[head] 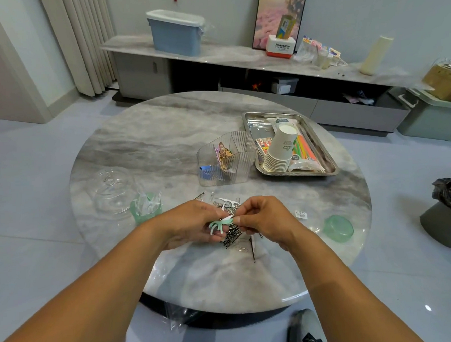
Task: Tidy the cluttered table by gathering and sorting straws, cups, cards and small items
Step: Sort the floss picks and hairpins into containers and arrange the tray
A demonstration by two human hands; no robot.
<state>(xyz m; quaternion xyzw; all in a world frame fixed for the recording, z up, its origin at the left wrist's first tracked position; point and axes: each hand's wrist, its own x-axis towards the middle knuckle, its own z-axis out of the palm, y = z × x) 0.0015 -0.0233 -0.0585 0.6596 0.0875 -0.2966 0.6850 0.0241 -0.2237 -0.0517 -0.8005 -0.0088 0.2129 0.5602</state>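
Head cam looks down on a round marble-look table (164,137), glossy, grey-veined. Both hands meet over a tangled pile of paper clips and hairpins (233,237) near the front edge: the left hand (193,224) cups a small bunch of mint and white floss picks (221,224), fingers curled under them, while the right hand (264,221) pinches one pick at its tip, probably teasing it free of the wire clutter so like goes with like. A green cup (146,212) on the left already holds white picks, so that's my guess for where these go. Further back, a ribbed clear organizer (226,159) holds clips, and a shiny steel tray (327,162) keeps the stacked paper cups (280,151), neon straws (307,147) and cards corralled together. A clear dome lid (112,191) sits far left.
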